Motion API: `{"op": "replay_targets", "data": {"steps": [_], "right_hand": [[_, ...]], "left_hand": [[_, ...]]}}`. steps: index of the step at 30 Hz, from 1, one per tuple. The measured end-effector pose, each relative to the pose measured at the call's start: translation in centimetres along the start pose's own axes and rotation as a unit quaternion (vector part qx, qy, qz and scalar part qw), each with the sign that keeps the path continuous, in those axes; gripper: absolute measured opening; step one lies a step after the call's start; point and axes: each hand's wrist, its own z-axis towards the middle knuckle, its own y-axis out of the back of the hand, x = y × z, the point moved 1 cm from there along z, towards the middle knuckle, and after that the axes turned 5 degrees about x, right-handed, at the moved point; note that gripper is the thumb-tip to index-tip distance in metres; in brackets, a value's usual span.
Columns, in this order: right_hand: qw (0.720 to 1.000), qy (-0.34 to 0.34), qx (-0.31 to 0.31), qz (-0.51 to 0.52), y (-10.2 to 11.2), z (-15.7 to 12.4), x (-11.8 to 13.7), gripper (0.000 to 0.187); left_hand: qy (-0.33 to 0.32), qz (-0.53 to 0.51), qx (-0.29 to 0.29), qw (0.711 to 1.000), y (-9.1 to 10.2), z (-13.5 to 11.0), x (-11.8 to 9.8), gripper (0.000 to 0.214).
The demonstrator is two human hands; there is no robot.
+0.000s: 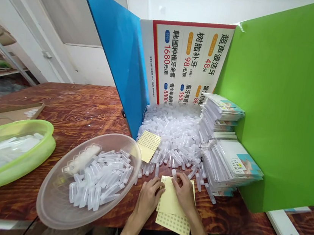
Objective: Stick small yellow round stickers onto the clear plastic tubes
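Note:
Between my hands, yellow sticker sheets [174,205] lie on the table, overlapping, with rows of small round marks showing on the lower one. My right hand [184,192] pinches a small translucent plastic tube [174,173] above the top sheet's far edge. At the sheet's left edge, my left hand [148,197] has its fingers curled together; whatever is at their tips is too small to make out. Just beyond both hands spreads a big heap of similar tubes [172,129]. Another sticker sheet [148,145] rests on the heap's left side.
Left of my hands stands a clear oval basin [50,192] holding tubes, with a green basin [45,149] farther left. Stacks of printed cards [223,160] sit on the right. Blue [117,40], printed [181,59] and green [284,102] boards wall in the heap.

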Motion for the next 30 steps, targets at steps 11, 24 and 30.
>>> {"op": "replay_targets", "data": {"steps": [11, 24, 30], "right_hand": [[1.000, 0.005, 0.002, 0.006, 0.02, 0.00, 0.25, 0.016], [1.000, 0.004, 0.004, -0.005, -0.08, 0.01, -0.12, 0.013], [1.000, 0.010, 0.003, -0.009, 0.01, 0.05, -0.01, 0.015]], "left_hand": [[0.005, -0.001, -0.016, 1.000, -0.19, 0.01, -0.06, 0.014], [0.019, -0.010, -0.007, 1.000, 0.12, 0.06, -0.49, 0.015], [0.018, -0.006, -0.003, 1.000, -0.14, 0.03, -0.38, 0.016]]}}
